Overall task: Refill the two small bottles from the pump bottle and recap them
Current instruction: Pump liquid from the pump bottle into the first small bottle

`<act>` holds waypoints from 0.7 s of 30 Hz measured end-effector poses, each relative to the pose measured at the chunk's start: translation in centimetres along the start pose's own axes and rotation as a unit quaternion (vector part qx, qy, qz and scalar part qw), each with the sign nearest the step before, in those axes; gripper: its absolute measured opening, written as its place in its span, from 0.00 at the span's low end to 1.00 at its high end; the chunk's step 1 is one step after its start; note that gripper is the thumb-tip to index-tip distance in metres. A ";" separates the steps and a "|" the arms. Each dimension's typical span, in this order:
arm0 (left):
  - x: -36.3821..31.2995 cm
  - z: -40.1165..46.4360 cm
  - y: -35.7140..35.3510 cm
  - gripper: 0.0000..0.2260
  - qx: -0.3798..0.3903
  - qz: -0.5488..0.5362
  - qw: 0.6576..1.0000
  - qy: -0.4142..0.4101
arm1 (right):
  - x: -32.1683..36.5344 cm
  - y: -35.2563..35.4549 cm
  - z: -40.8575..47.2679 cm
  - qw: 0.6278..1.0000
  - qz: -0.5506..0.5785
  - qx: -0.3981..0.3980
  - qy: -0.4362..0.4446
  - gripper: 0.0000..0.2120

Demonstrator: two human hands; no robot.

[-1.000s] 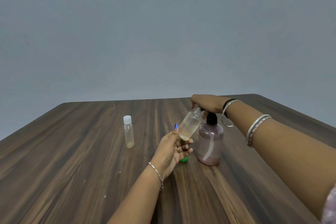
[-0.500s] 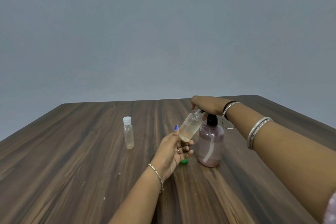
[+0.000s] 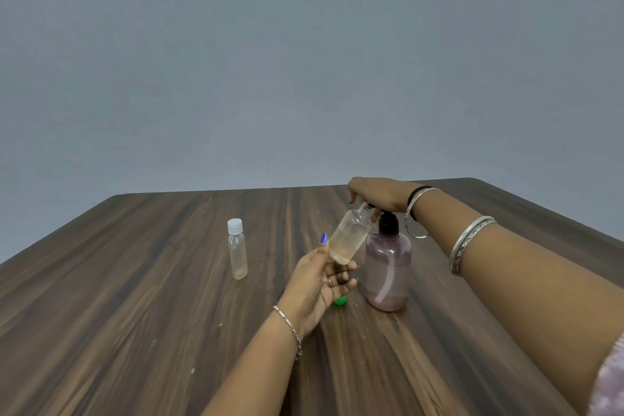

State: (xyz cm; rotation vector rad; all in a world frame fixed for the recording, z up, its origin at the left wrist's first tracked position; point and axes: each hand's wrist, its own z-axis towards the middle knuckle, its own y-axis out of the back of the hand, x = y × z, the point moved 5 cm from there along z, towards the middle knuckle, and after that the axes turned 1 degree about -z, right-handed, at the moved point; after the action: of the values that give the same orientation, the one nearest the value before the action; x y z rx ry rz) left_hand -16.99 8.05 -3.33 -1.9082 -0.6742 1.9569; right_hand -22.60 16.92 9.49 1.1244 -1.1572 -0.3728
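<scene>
A: Where is the open bottle (image 3: 347, 236) against the pump?

B: The left hand (image 3: 320, 284) pinches its lower end between thumb and curled fingers. Its long axis leans up and to the right, so the bare neck sits right under the spout of the pump bottle (image 3: 388, 272), beneath the right hand.

A: And the right hand (image 3: 376, 194)?

B: It lies flat over the pump head, fingers drooping past the front. It looks to be pressing, not gripping; I cannot tell how far the head is down.

A: Which hand is nearer the green cap (image 3: 340, 300)?

B: The left; the cap lies on the table (image 3: 135, 331) just below it, beside the pump bottle's base.

A: Room to move?

B: Plenty. The capped bottle (image 3: 237, 252) stands upright well to the left, and all edges are far off.
</scene>
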 end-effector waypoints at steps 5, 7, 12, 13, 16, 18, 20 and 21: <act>0.3 0.2 0.0 0.16 0.000 0.009 1.000 0.006 | -1.0 -0.3 -0.1 1.000 0.014 0.001 -0.015 0.10; 0.4 0.2 -0.1 0.16 0.002 0.011 1.000 0.008 | -1.0 -0.4 -0.2 1.000 0.014 0.001 -0.015 0.10; 0.1 -0.1 0.0 0.16 -0.001 0.004 1.000 0.004 | -0.4 0.1 0.0 1.000 0.003 0.001 0.000 0.10; 0.1 -0.1 0.0 0.16 -0.002 0.005 1.000 0.003 | -0.4 0.2 0.0 1.000 0.006 0.001 -0.001 0.10; 0.1 0.0 -0.1 0.16 0.002 0.001 1.000 0.004 | -0.5 0.3 0.0 1.000 0.005 0.001 -0.002 0.10; 0.0 0.1 0.0 0.15 -0.001 0.001 1.000 0.002 | -0.4 0.2 0.0 1.000 0.002 -0.001 -0.001 0.11; 0.1 0.2 0.1 0.15 -0.002 0.001 1.000 0.003 | -0.4 0.0 0.0 1.000 -0.004 -0.002 -0.001 0.11; 0.1 0.3 0.1 0.15 -0.002 0.002 1.000 0.003 | -0.5 -0.1 0.0 1.000 -0.005 -0.001 -0.003 0.10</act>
State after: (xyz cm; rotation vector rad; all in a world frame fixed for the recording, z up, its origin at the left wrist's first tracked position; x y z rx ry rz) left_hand -17.26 8.04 -3.47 -1.9191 -0.6737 1.9522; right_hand -22.76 17.25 9.18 1.1293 -1.1567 -0.3856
